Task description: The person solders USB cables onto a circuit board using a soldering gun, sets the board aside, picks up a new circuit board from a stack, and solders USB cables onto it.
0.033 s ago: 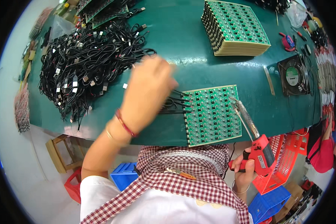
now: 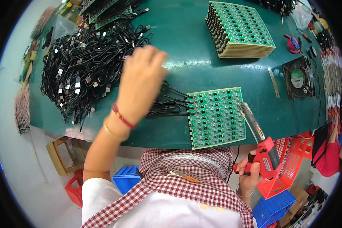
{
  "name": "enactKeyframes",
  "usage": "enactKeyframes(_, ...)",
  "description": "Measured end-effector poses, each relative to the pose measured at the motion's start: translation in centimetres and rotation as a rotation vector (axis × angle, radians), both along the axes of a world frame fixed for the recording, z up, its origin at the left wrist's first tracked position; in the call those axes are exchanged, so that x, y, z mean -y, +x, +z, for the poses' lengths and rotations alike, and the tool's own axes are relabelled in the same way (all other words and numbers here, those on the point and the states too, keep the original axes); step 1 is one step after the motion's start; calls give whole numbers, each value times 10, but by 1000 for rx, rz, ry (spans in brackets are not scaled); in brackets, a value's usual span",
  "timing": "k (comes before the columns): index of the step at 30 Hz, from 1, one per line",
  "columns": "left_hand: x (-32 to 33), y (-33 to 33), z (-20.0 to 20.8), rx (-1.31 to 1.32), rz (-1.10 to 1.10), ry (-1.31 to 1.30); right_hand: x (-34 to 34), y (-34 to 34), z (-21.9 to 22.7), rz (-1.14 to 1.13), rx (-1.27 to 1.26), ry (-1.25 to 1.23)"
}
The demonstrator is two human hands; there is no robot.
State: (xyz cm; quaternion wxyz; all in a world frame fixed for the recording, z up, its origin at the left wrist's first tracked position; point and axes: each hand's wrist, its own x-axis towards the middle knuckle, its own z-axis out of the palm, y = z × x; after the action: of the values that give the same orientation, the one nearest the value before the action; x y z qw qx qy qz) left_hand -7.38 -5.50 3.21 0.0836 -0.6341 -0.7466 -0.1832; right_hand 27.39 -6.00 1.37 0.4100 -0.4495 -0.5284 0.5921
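My right hand (image 2: 250,173) is wrapped round the grip of a red and black soldering gun (image 2: 268,157). Its metal tip points up and left, over the right edge of a green circuit board panel (image 2: 216,119). My left hand (image 2: 142,81), blurred by motion, is at the right side of a heap of black USB cables (image 2: 91,64); whether its fingers hold anything cannot be made out. Several black cables (image 2: 171,108) run from the panel's left edge toward and under my left hand, their ends on the board's pads.
A tall stack of similar panels (image 2: 243,30) stands at the back right. Further right lie a metal strip (image 2: 273,82), a black fan (image 2: 298,77) and pliers (image 2: 292,43). More boards (image 2: 110,15) lean at the back left. A red basket (image 2: 288,167) is beyond the table's front edge.
My left hand has moved left and slightly away from me, toward the cable heap, uncovering more of the attached cables. My right hand and the soldering gun stay almost where they were.
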Motion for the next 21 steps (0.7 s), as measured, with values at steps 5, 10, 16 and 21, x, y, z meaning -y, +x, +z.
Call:
enactKeyframes(5, 17, -52, -4, -208, 123, -226, 2, 1, 6, 13, -80, -20)
enactKeyframes(10, 40, -27, 30, 842, 113, 156, 1, 5, -1, -27, -81, -14)
enactKeyframes(16, 108, -21, 12, 298, -157, -311, -4, -1, 0, -16, -61, 33)
enactKeyframes(21, 90, -29, -9, 422, 502, 73, -8, -7, -1, 8, -92, 17)
